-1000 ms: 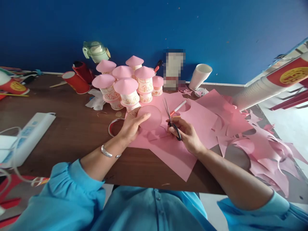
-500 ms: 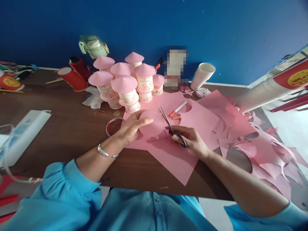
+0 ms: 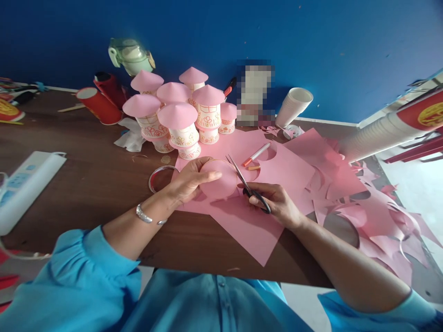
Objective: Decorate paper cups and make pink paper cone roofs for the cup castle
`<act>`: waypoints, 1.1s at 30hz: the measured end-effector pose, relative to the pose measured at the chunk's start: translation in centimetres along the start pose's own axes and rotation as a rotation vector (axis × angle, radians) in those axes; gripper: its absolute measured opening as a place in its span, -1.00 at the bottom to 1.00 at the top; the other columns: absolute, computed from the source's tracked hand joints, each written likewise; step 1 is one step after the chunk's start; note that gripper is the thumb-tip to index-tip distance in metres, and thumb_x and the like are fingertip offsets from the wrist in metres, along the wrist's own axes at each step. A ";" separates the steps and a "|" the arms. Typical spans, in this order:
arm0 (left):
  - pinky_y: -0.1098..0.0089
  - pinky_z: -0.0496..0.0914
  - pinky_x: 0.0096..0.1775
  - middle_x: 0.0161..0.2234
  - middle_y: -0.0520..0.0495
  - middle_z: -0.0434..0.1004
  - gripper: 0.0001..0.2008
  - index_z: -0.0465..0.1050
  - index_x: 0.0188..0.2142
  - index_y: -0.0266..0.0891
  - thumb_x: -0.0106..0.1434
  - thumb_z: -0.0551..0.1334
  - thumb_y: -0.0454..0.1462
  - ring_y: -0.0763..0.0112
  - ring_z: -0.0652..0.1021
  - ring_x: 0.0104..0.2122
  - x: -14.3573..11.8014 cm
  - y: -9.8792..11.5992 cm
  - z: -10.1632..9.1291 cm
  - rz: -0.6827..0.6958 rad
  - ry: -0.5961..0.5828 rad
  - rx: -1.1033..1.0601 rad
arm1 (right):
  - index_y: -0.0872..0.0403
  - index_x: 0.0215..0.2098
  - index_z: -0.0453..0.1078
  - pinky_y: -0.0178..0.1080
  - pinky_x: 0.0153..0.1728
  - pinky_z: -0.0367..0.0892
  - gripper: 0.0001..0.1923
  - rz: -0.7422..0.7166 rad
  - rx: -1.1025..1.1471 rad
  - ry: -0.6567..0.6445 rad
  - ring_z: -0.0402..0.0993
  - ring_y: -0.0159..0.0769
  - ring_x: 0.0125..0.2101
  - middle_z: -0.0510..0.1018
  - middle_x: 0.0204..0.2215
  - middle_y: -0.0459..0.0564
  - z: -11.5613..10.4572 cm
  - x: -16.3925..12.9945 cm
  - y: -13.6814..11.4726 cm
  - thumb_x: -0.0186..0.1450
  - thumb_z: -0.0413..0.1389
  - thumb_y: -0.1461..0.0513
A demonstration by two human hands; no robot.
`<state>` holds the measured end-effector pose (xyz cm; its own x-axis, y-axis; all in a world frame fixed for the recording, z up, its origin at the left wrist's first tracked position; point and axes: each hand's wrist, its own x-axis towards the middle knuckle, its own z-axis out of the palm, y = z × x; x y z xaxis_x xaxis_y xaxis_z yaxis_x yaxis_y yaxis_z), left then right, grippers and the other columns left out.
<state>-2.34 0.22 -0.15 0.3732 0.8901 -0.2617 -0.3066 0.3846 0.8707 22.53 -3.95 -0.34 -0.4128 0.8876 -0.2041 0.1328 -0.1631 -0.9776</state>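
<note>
Now the left hand (image 3: 188, 184) pinches the pink paper disc (image 3: 219, 180) just in front of the cup towers (image 3: 180, 115). Right hand (image 3: 277, 203) grips the scissors (image 3: 247, 184), blades parted at the disc's right edge, marker (image 3: 256, 154) lying just beyond.

Bare brown wooden worktop (image 3: 104, 184) lies open along the near edge toward the left. A cluster of pink-roofed paper-cup houses (image 3: 180, 115) blocks the far middle, a white power strip (image 3: 24, 184) the left edge, and pink paper offcuts (image 3: 380, 216) the right side.
</note>
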 end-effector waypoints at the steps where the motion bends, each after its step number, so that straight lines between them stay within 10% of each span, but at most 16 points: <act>1: 0.43 0.47 -0.48 -0.48 0.01 0.55 -0.65 0.50 -0.45 -0.22 -0.08 0.60 -0.17 0.46 0.51 -0.52 0.0 0.0 0.1 0.000 -0.003 -0.004 | 0.13 -0.11 0.67 -0.30 -0.50 0.30 -0.41 0.002 0.005 0.001 0.33 -0.37 -0.49 0.48 -0.50 -0.06 0.0 0.0 0.0 0.20 0.37 -0.19; 33: 0.53 0.39 -0.46 -0.51 0.08 0.53 -0.63 0.43 -0.48 -0.29 -0.06 0.60 -0.24 0.54 0.49 -0.53 0.2 -0.3 0.0 0.016 -0.023 -0.063 | 0.16 0.07 0.64 -0.28 -0.45 0.33 -0.27 0.039 0.008 0.033 0.32 -0.39 -0.50 0.49 -0.48 -0.06 0.0 -0.1 0.7 0.19 0.38 -0.22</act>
<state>-2.21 0.25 -0.50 0.3870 0.8909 -0.2376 -0.3672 0.3853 0.8466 22.71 -4.14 -1.04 -0.3773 0.8943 -0.2407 0.1413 -0.2012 -0.9693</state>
